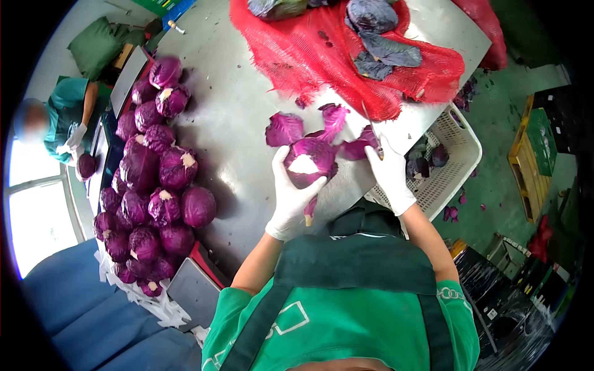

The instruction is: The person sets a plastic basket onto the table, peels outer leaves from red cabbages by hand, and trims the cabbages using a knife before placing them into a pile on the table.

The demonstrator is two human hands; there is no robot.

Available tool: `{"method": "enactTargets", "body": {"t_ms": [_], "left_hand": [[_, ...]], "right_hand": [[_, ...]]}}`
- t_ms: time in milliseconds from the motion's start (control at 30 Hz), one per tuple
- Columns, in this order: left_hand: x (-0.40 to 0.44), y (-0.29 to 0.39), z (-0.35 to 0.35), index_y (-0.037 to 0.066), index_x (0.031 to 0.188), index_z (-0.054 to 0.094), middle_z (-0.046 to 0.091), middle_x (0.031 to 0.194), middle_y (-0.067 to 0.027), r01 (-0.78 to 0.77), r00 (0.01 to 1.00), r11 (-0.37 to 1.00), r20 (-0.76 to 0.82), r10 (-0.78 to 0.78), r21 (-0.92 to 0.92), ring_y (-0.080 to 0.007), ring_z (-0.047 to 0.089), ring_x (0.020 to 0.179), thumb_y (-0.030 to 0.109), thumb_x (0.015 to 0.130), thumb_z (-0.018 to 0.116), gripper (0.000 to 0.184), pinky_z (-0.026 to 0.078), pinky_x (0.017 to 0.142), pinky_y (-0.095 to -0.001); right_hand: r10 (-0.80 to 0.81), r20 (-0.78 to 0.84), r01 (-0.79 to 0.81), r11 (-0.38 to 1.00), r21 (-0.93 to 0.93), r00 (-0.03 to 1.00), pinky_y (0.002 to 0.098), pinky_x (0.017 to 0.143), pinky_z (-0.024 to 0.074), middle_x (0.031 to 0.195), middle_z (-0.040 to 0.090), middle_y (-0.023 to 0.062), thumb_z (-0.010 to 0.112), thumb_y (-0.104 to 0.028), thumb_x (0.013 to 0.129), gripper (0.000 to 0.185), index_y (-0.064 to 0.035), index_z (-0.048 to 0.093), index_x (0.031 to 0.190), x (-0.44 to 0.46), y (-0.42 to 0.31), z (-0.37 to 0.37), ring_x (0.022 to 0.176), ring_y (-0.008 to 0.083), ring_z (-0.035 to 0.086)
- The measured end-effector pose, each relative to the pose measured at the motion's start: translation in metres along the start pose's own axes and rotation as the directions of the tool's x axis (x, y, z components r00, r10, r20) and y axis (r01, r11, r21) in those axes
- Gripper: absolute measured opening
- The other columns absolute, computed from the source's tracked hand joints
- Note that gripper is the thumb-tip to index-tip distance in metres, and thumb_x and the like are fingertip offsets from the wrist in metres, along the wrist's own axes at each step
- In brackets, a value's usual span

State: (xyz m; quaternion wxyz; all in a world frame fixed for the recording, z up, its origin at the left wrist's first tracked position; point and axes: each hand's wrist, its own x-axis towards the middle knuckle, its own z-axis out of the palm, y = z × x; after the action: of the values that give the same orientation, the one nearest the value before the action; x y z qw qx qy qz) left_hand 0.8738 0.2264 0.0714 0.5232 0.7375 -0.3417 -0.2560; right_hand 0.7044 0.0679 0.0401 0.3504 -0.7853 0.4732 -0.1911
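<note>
My left hand (296, 195), in a white glove, is closed round a red cabbage (318, 151) with its pale cut base facing up. Loose purple leaves lie about it: one leaf (284, 129) at upper left, another (334, 120) above, and a third leaf (356, 147) beside my right fingertips. Also gloved, my right hand (390, 173) is to the right of the cabbage, its fingers bent. A thin knife-like strip (365, 112) runs up from those fingers; its handle is hidden in the hand.
Many whole red cabbages (140, 170) are heaped on the left of the metal table (238, 154). Red mesh sacking (291, 55) with dull outer leaves lies at the far side. A white crate (461, 167) holding leaves stands at right. Another person (65, 117) handles a cabbage at far left.
</note>
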Motion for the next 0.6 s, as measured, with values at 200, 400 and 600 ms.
{"method": "enactTargets", "body": {"t_ms": [200, 400, 600], "left_hand": [[0.005, 0.018, 0.017, 0.0, 0.143, 0.03, 0.04, 0.132, -0.0142, 0.064, 0.993, 0.987, -0.089, -0.078, -0.146, -0.0248, 0.043, 0.123, 0.01, 0.076, 0.081, 0.085, 0.041, 0.103, -0.0372], [0.017, -0.016, 0.053, -0.002, 0.141, 0.027, 0.032, 0.139, -0.0195, 0.009, 0.989, 0.977, -0.141, -0.04, -0.212, -0.0296, 0.032, 0.133, 0.007, 0.084, 0.073, 0.074, 0.028, 0.112, -0.0415], [0.033, 0.0, 0.003, 0.003, 0.146, 0.024, 0.025, 0.142, -0.025, -0.441, 0.892, 0.802, 0.299, 0.34, 0.403, -0.0402, 0.034, 0.13, 0.012, 0.061, 0.088, 0.107, 0.026, 0.111, -0.0513]], "right_hand": [[0.032, 0.146, -0.065, 0.97, 0.234, 0.989, 0.0341, 0.072, 0.0527, 0.099, 0.065, 0.0111, 0.07, -0.035, 0.086, 0.046, -0.0056, 0.057, 0.119, -0.023, -0.061, 0.002, 0.082, 0.0223, 0.064], [-0.011, 0.103, -0.017, 0.963, 0.27, 0.995, 0.0441, 0.084, 0.0508, 0.107, 0.066, 0.0237, 0.058, -0.044, 0.091, 0.054, 0.0, 0.057, 0.123, 0.003, -0.045, 0.02, 0.098, 0.0394, 0.064], [-0.131, 0.145, 0.091, 0.962, 0.257, 0.981, 0.0421, 0.081, 0.0517, 0.101, 0.067, 0.0194, 0.058, -0.028, 0.091, 0.03, -0.0039, 0.063, 0.108, 0.019, -0.031, 0.016, 0.092, 0.0361, 0.065]]}}
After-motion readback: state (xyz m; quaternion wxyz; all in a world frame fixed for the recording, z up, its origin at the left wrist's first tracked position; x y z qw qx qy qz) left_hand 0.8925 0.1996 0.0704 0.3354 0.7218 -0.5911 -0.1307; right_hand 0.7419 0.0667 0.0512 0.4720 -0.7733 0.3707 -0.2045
